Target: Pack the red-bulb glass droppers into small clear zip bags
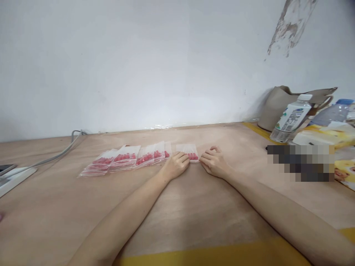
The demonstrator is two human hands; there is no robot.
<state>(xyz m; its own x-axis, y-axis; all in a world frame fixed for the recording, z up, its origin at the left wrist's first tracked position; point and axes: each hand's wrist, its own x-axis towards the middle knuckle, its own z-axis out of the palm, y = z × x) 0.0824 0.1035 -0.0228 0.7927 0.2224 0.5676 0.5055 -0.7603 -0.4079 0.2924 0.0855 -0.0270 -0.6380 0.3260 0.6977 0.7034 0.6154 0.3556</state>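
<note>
A small clear zip bag with several red pieces inside lies flat between my hands. Curled over its near left corner is my left hand, fingers closed on the edge. My right hand is closed too, its fingertips at the near right corner of the same bag. The exact grip under the fingers is hidden. Left of my left hand, a row of overlapping zip bags holds similar red pieces.
A grey cable runs to a white object at the left. To the right stand a beige bag, a labelled bottle, a blue-capped bottle and a yellow-and-white packet. A white wall closes the back.
</note>
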